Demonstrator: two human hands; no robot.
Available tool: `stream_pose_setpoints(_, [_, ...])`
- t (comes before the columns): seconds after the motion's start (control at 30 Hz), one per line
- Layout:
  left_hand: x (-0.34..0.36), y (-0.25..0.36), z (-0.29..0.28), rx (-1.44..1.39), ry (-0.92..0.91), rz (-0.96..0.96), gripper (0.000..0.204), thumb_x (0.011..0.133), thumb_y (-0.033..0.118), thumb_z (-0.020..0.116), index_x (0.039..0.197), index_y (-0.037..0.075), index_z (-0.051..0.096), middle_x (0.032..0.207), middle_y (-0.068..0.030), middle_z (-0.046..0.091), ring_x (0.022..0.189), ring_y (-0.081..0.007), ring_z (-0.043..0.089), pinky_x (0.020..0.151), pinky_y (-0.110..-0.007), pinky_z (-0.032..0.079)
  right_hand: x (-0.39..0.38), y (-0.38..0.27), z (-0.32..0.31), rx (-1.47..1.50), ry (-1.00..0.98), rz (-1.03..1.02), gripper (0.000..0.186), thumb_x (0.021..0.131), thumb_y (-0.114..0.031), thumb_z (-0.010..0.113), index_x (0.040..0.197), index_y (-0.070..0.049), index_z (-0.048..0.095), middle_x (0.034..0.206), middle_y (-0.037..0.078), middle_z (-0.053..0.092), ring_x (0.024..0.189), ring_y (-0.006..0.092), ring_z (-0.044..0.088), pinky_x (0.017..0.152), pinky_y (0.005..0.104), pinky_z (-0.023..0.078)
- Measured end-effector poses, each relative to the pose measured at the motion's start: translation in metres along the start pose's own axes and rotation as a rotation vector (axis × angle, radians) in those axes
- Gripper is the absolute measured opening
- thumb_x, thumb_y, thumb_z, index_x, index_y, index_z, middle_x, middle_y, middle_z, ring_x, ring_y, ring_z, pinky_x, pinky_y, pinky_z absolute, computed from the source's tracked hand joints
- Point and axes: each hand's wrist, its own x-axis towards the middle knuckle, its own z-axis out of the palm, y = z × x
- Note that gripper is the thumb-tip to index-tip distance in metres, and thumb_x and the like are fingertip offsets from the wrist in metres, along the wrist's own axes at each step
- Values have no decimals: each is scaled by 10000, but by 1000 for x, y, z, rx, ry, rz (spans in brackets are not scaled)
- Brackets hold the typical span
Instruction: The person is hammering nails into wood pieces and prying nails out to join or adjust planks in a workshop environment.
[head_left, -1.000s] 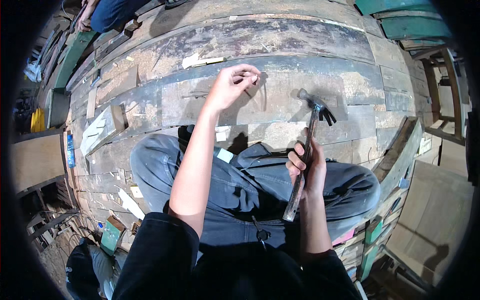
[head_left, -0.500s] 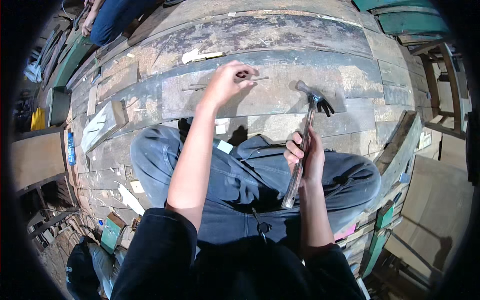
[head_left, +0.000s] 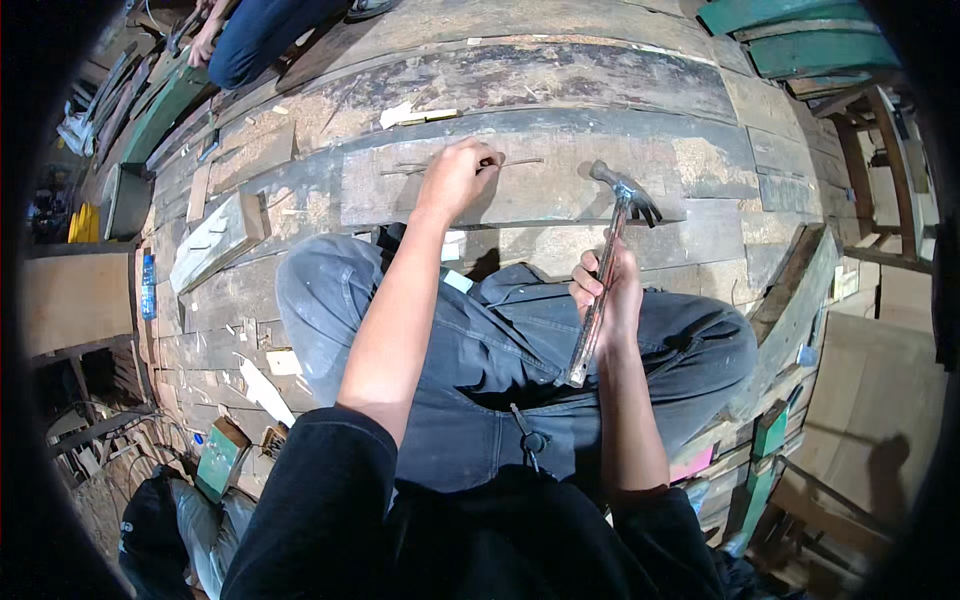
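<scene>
My left hand (head_left: 460,182) is closed in a pinch over a pale plank (head_left: 560,190) lying flat in front of me. A long thin nail (head_left: 524,161) sticks out to the right from its fingers; the near end is hidden. More thin nails (head_left: 402,169) lie on the plank, left of that hand. My right hand (head_left: 612,290) grips a claw hammer (head_left: 603,280) by its worn handle, head up and away from me. The hammer head (head_left: 622,190) hangs over the plank's right part, claw turned right.
A wood block with nails (head_left: 215,242) lies left of my knee. Beyond the plank is a white scrap with a yellowish strip (head_left: 420,115). A blue bottle (head_left: 148,287) lies far left. A thick timber (head_left: 795,290) is by my right knee. Another person's leg (head_left: 250,45) shows at the upper left.
My left hand has lowered and its fingers have closed on the nail. My right hand still holds the hammer in nearly the same place. The view has shifted slightly.
</scene>
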Motion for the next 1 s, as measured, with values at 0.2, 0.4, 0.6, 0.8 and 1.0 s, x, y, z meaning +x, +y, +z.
stream_pose_setpoints(0.2, [-1, -10, 15, -103, 10, -55, 120, 870, 132, 680, 957, 70, 735, 977, -105, 700, 931, -319, 671, 832, -419, 542, 0, 6, 0, -187, 37, -130, 133, 1042, -199, 425, 1094, -77, 435, 730, 32, 462, 487, 78, 388, 404, 252, 331])
stream_pose_setpoints(0.4, [-5, -10, 27, -200, 116, 13, 142, 860, 98, 721, 986, 33, 717, 966, -124, 670, 900, -295, 671, 792, -385, 539, -5, 4, 11, -730, -118, -443, 540, 1086, -165, 404, 1584, -66, 219, 636, 1, 456, 420, 67, 408, 369, 240, 332])
stream_pose_setpoints(0.6, [-9, -12, 37, -204, 209, -37, 159, 856, 123, 732, 974, 17, 720, 968, -122, 670, 887, -311, 671, 782, -387, 538, 0, 18, 15, -893, -171, -395, 540, 1082, -169, 435, 1579, -57, 254, 652, -34, 443, 450, 37, 391, 391, 236, 325])
stream_pose_setpoints(0.8, [-6, -24, 41, -187, 223, -24, 180, 848, 152, 743, 933, -4, 717, 915, -156, 676, 862, -342, 660, 784, -404, 520, -9, 19, 36, -1139, -136, -525, 539, 1068, -132, 423, 1581, -71, 268, 721, -3, 561, 530, 86, 485, 518, 249, 434])
stream_pose_setpoints(1.0, [-6, -15, 39, -140, 247, -42, 140, 850, 123, 734, 934, 10, 725, 919, -153, 680, 849, -315, 668, 770, -379, 524, -6, 21, 31, -1347, -94, -509, 578, 1022, -36, 435, 1572, -86, 264, 1235, 308, 621, 990, 226, 645, 844, 325, 486])
